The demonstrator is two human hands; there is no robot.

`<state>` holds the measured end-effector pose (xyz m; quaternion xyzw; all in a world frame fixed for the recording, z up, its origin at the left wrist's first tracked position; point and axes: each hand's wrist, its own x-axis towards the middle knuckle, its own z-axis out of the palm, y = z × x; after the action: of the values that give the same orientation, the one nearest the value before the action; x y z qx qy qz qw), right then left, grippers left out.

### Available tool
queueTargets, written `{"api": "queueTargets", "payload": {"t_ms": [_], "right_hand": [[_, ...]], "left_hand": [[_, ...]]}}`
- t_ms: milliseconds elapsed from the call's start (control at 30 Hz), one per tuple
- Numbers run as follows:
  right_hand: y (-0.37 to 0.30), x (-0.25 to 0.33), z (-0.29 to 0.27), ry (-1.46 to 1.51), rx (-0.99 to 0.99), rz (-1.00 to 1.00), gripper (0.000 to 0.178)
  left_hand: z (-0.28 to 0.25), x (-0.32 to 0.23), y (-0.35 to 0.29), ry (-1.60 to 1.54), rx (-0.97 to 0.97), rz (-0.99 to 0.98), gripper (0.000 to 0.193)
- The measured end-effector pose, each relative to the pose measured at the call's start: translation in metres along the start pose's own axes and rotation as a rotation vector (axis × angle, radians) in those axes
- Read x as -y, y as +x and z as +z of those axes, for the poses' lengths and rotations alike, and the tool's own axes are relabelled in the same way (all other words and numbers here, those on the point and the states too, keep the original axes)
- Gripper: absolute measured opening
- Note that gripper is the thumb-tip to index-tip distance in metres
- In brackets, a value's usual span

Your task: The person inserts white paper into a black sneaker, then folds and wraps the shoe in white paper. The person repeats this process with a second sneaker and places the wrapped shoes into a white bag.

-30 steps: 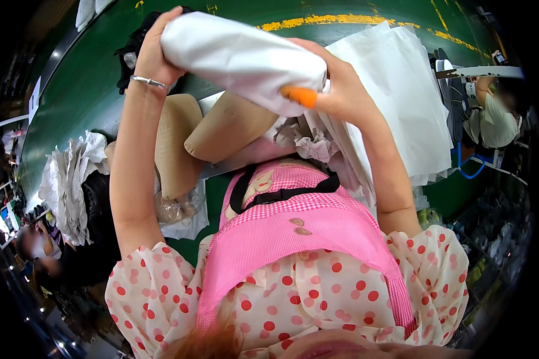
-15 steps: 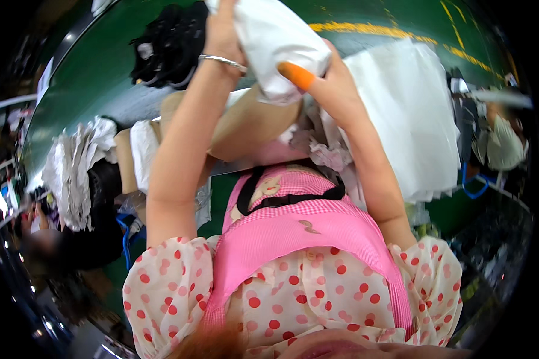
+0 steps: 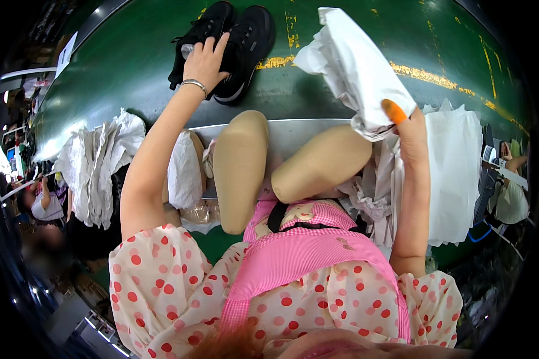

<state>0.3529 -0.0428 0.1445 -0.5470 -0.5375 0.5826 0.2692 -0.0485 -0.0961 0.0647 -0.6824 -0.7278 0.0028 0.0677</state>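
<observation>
A pair of black lace-up shoes (image 3: 251, 51) stands on the green surface, toes pointing away from me. My left hand (image 3: 205, 64), with a silver bracelet at the wrist, lies over the opening of the left shoe. Its fingers are stretched apart and its thumb reaches toward the other shoe. My right hand (image 3: 408, 128) grips folded white paper (image 3: 365, 66) at its near end, with an orange cover on the thumb. The paper sticks up and leans to the left, its far end loose and creased.
Crumpled white sheets (image 3: 96, 164) hang at the left. A stack of flat white paper (image 3: 455, 179) is at the right, beside dark shoes (image 3: 488, 173). Across the green work surface (image 3: 132, 90) run worn yellow lines. My knees (image 3: 242, 155) are against its near metal edge.
My left hand has let go of the white paper and moved left onto the black shoes. My right hand has carried the paper to the right.
</observation>
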Motion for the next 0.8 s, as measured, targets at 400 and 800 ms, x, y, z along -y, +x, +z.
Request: {"api": "queueTargets", "payload": {"t_ms": [400, 800], "right_hand": [[0.035, -0.006, -0.044, 0.345, 0.0, 0.057, 0.064], [0.065, -0.05, -0.041, 0.279, 0.246, 0.212, 0.064]], "left_hand": [[0.032, -0.033, 0.082, -0.272, 0.084, -0.061, 0.05], [0.009, -0.115, 0.126, -0.259, 0.3, 0.073, 0.021]]}}
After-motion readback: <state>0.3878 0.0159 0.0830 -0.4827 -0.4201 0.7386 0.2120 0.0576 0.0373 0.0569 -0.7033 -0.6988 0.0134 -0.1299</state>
